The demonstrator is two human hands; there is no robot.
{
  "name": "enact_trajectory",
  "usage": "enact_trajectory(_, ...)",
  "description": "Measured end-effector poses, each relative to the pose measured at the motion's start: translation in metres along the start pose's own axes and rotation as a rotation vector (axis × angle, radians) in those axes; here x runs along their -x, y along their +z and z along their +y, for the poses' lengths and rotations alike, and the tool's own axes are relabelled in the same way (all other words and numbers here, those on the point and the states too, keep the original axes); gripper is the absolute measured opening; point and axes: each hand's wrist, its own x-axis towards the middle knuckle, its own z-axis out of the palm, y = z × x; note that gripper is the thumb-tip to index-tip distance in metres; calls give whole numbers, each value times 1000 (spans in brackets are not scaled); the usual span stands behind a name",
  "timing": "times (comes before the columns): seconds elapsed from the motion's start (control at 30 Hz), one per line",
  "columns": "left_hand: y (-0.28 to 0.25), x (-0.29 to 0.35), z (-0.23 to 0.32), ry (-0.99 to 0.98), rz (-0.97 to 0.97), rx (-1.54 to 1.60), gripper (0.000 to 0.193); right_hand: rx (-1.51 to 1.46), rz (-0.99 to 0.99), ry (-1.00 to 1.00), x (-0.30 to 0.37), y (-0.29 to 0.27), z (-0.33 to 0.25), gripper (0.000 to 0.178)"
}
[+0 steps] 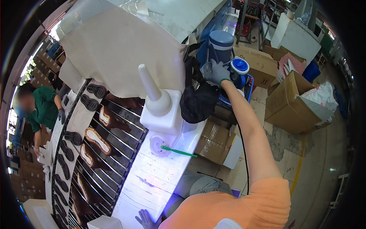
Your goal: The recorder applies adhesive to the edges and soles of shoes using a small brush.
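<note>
My right hand (220, 72), in a grey glove, is stretched out to the far right with its fingers closed round what looks like a clear cup (207, 70). It is beside a blue drinks cooler (220, 45) and a jug with a blue and white lid (240, 65). A black cap (198, 104) hangs just below that hand. My left hand (145, 219), also gloved, lies on the white bench (146, 179) at the lower edge, fingers spread and holding nothing. A green-handled brush (179, 152) rests with its head in a small round dish (159, 146), next to a white container with a tall cone spout (162, 107).
Brown shoe uppers (98, 140) lie on a metal roller conveyor (118, 164) at left, with black soles (73, 138) along its far ledge. A co-worker in green (45, 107) stands beyond. Cardboard boxes (291, 103) stand on the floor at right.
</note>
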Motion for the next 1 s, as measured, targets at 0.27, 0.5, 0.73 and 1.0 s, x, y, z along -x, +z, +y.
enact_trajectory(0.27, -7, -4, 6, -105, -175, 202, 71, -73, -63, 40, -35, 13, 7, 99)
enact_trajectory(0.5, 38, 9, -24, 11, 21, 76, 79, -230, 176, -53, -22, 0, 30, 91)
enact_trajectory(0.73, 30, -9, 8, -85, 158, 50, 96, -671, 172, -262, 21, -98, 37, 78)
enact_trajectory(1.0, -43, -96, 72, -129, 311, 535, 96, -851, 40, -682, 151, -213, -23, 77)
